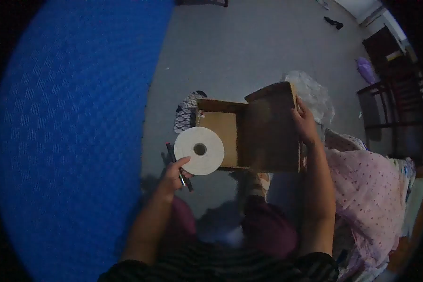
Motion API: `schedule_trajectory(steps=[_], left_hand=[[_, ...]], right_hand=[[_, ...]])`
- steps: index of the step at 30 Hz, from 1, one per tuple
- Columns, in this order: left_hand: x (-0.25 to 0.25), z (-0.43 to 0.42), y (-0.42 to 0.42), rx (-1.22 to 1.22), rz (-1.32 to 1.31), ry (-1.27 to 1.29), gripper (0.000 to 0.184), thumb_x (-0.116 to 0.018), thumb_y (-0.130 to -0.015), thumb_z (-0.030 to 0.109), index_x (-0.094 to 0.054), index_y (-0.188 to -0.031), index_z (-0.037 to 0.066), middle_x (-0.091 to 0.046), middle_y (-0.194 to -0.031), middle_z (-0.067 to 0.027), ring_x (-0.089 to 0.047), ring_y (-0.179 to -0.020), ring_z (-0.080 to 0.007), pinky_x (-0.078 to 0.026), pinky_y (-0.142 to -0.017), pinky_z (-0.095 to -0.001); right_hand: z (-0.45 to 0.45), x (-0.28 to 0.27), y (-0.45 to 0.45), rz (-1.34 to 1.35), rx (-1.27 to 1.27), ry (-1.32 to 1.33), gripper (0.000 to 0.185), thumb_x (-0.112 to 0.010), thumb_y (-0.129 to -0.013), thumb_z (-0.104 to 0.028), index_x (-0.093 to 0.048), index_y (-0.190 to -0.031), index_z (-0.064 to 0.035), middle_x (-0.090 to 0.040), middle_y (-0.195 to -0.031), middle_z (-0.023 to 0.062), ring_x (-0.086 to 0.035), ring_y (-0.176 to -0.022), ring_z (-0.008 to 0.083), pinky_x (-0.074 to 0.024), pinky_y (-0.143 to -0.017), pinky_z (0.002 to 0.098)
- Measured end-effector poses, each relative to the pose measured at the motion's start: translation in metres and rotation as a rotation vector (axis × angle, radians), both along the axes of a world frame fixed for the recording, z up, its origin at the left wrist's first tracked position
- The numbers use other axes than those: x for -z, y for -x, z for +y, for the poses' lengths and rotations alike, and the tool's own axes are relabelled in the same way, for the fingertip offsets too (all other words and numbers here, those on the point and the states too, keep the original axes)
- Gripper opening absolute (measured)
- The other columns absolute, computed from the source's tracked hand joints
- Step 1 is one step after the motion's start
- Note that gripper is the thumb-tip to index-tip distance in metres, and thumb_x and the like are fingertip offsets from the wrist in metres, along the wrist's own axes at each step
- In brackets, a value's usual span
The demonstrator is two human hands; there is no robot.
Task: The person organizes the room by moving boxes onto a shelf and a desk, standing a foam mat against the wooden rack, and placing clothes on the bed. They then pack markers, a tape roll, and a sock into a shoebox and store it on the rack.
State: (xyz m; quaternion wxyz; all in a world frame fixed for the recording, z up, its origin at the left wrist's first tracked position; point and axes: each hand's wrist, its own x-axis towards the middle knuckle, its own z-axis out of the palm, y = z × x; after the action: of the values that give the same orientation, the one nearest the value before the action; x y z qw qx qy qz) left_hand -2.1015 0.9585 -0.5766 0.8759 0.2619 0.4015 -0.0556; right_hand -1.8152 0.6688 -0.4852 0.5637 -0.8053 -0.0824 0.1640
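My left hand (176, 175) is closed on the lower left edge of a flat white roll (207, 162) with a small round core hole. Against the same fingers lies a slim dark pen-like stick (170, 151) with a red end; whether it is one piece or two I cannot tell. An open cardboard box (223, 127) is right behind the roll, its lid (272, 129) folded out to the right. My right hand (306, 123) grips the lid's right edge, with the thumb on the near face and some fingers hidden behind it.
A patterned black-and-white cloth (187, 112) lies left of the box, a clear plastic bag (310, 91) behind the lid. Pink dotted fabric (366, 188) is heaped at the right, near a dark wooden chair (390, 110). A blue textured surface (80, 131) fills the left side.
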Motion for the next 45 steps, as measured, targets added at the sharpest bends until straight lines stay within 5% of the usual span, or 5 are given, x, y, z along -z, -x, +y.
schedule_trajectory(steps=[12, 19, 23, 32, 45], left_hand=[[0.06, -0.002, -0.053, 0.402, 0.263, -0.412, 0.027, -0.068, -0.072, 0.021, -0.057, -0.081, -0.002, -0.052, -0.059, -0.0036, -0.044, -0.041, -0.0111, -0.038, -0.04, -0.0271], [0.07, -0.025, -0.078, 0.566, 0.108, -0.398, 0.072, -0.073, -0.066, 0.035, -0.043, -0.115, -0.008, -0.055, -0.106, -0.0176, -0.054, -0.098, -0.0249, -0.045, -0.077, -0.0363], [0.145, -0.021, -0.08, 0.78, 0.288, -1.169, 0.105, -0.069, -0.062, 0.051, -0.017, -0.131, -0.008, -0.026, -0.132, -0.0272, -0.026, -0.124, -0.0384, -0.026, -0.101, -0.0404], [0.106, -0.009, -0.08, 1.293, 0.048, -1.587, 0.066, -0.051, -0.078, 0.012, -0.017, -0.134, 0.002, -0.031, -0.133, -0.0194, -0.035, -0.12, -0.033, -0.027, -0.1, -0.0412], [0.163, 0.106, -0.094, 0.55, 0.174, -1.87, 0.053, -0.054, -0.076, 0.005, -0.039, -0.126, 0.011, -0.043, -0.123, -0.017, -0.043, -0.11, -0.0357, -0.038, -0.089, -0.0402]], right_hand=[[-0.067, 0.095, 0.049, 0.285, -0.016, -0.307, 0.051, -0.04, -0.087, -0.006, -0.025, -0.136, -0.0106, -0.055, -0.101, 0.0072, -0.054, -0.076, 0.0132, -0.0448, -0.068, 0.0263], [-0.061, 0.087, 0.069, 0.246, 0.024, -0.362, 0.047, -0.039, -0.088, -0.008, -0.028, -0.134, -0.0079, -0.053, -0.082, 0.0041, -0.049, -0.065, 0.0105, -0.0437, -0.059, 0.0255], [-0.074, 0.101, 0.07, 0.23, 0.023, -0.309, 0.044, -0.043, -0.088, -0.01, -0.031, -0.131, -0.006, -0.052, -0.086, 0.0028, -0.048, -0.067, 0.0092, -0.0427, -0.059, 0.0249], [-0.095, 0.137, 0.052, -0.18, 0.009, 0.354, 0.042, -0.043, -0.086, -0.006, -0.034, -0.127, -0.0043, -0.054, -0.102, 0.0135, -0.054, -0.092, 0.0237, -0.0424, -0.079, 0.0323], [-0.064, 0.123, 0.055, -0.238, 0.031, 0.671, 0.057, -0.046, -0.084, -0.013, -0.021, -0.134, -0.0078, -0.048, -0.116, 0.0244, -0.05, -0.102, 0.0383, -0.041, -0.082, 0.0403]])
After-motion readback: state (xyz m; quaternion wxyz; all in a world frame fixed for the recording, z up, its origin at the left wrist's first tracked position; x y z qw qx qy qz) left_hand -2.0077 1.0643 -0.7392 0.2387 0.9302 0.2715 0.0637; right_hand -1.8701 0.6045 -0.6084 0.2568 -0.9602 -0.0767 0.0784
